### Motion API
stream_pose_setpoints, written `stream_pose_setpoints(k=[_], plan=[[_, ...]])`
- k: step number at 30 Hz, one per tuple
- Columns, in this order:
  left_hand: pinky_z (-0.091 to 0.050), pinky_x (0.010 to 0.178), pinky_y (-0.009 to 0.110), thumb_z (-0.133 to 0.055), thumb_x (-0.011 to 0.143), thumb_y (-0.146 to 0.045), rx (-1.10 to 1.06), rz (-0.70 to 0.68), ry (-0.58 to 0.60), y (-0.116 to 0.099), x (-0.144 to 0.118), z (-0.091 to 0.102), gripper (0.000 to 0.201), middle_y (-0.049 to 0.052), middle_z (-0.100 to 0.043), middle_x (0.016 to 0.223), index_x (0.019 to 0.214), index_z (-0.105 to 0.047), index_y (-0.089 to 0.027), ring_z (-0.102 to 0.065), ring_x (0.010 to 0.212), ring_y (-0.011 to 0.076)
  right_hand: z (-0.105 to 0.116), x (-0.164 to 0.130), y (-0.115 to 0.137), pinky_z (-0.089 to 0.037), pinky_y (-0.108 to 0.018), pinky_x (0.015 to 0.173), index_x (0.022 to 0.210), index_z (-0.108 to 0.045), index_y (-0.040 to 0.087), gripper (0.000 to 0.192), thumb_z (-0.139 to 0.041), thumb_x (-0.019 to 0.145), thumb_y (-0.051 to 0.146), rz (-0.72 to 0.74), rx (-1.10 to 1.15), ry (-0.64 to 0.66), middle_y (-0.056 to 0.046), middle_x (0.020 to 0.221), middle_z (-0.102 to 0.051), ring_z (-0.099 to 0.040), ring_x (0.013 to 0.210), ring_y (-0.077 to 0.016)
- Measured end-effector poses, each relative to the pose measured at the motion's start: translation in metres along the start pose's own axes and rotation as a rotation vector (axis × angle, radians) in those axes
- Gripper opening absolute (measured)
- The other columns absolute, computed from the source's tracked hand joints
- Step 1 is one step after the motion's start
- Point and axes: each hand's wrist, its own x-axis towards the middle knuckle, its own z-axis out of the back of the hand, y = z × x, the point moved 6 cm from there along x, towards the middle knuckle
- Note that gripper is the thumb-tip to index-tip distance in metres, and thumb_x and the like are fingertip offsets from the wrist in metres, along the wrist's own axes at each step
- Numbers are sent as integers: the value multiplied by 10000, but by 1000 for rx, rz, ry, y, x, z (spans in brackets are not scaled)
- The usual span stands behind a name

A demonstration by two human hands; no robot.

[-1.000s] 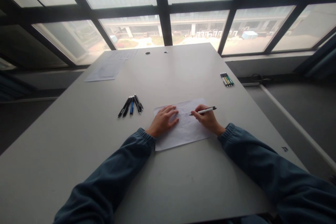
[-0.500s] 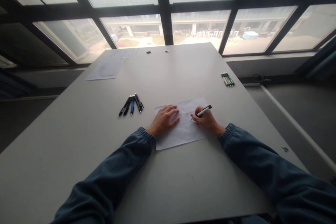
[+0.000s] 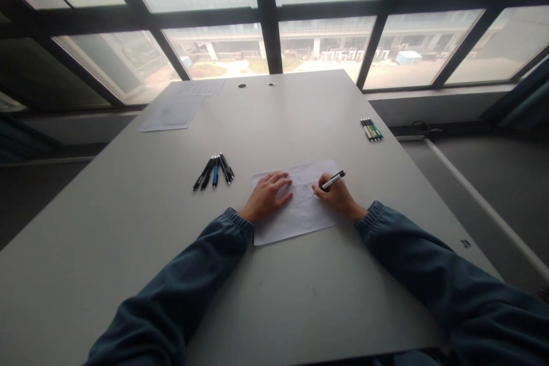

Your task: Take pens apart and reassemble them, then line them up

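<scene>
Right grip: the right hand (image 3: 338, 197) is closed around a pen (image 3: 333, 181), its white barrel and dark cap end slanting up and away to the right, its tip down at the paper just left of the knuckles.
Left grip: the left hand (image 3: 266, 197) holds nothing; it lies palm down with fingers (image 3: 281, 180) spread flat on the left part of the sheet, pressing on it.
Sheet: a white sheet of paper (image 3: 300, 218) lies on the table under both hands, turned slightly so that its near left corner points toward the person; faint marks show between the hands, too small to read.
Sleeves: both forearms are in dark blue sleeves with ribbed cuffs and rest on the table.
Table: a pale grey table (image 3: 128, 229) carries everything.
Left of the sheet: a fanned bunch of dark pens (image 3: 214, 171), one with a blue barrel, lies well apart from the left hand.
Far right edge: a small row of markers (image 3: 371, 129) lies side by side.
Far left corner: loose papers (image 3: 174, 112) lie near the window (image 3: 266, 11).
</scene>
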Motion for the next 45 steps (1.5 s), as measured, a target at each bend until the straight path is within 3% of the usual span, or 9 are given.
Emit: stream_pose_setpoints(k=[8, 15, 20, 25, 32, 37, 41, 45], plan=[[-428, 1119, 489, -594, 917, -422, -5, 2, 2, 2, 0, -1, 347, 72, -583, 1389, 1215, -651, -254, -511, 1311, 278, 5, -1, -8, -371, -249, 507, 687, -511, 214, 339, -662, 842, 475, -98, 156, -85, 16, 547, -578, -493, 493, -123], [-430, 1112, 487, -613, 906, -401, -23, 1, -10, -1, 0, 2, 421, 84, -570, 1386, 1303, -594, -262, -512, 1300, 277, 6, -1, -2, -376, -257, 522, 657, -510, 216, 357, -657, 853, 475, -93, 161, -92, 16, 541, -559, -486, 505, -126], [-445, 1063, 471, -546, 957, -410, 10, 27, -142, -4, -1, 16, 428, 108, -565, 1324, 1352, -542, -247, -532, 1218, 272, 16, 0, 3, -377, -259, 530, 711, -565, 206, 301, -708, 822, 446, -36, 286, -203, 20, 613, -556, -465, 550, -120], [-489, 968, 408, -466, 1005, -352, -106, 4, -283, -8, -4, 28, 265, 79, -652, 1107, 1174, -619, -217, -588, 1052, 221, 4, -3, 17, -369, -249, 463, 913, -643, 181, 240, -618, 886, 418, -73, 647, 69, -44, 767, -698, -556, 551, -129], [-517, 939, 419, -594, 935, -465, -253, -164, -215, -21, -5, 24, 331, 91, -699, 1080, 1158, -660, -230, -624, 1037, 230, -6, -10, 31, -413, -236, 503, 892, -631, 182, 225, -683, 867, 400, -61, 699, 251, -48, 778, -726, -542, 555, -106], [-527, 893, 393, -626, 929, -417, -242, -189, -209, -24, -6, 22, 203, 54, -732, 954, 1018, -703, -251, -655, 958, 200, -11, -12, 31, -433, -253, 542, 951, -688, 175, 276, -729, 837, 423, -63, 671, 333, -51, 777, -711, -555, 594, -121], [-543, 843, 377, -634, 927, -375, -267, -166, -310, -23, -7, 28, 161, 49, -727, 897, 949, -702, -230, -654, 871, 182, -13, -13, 21, -338, -223, 493, 982, -687, 196, 345, -786, 779, 456, -189, 802, 335, 6, 668, -619, -482, 541, -99], [-554, 822, 381, -634, 925, -362, -291, -103, -408, -18, -7, 34, 156, 54, -707, 860, 916, -690, -216, -645, 851, 186, -12, -9, 10, -263, -228, 462, 973, -694, 195, 466, -606, 861, 639, -324, 1079, 246, 7, 630, -549, -399, 504, -93]])
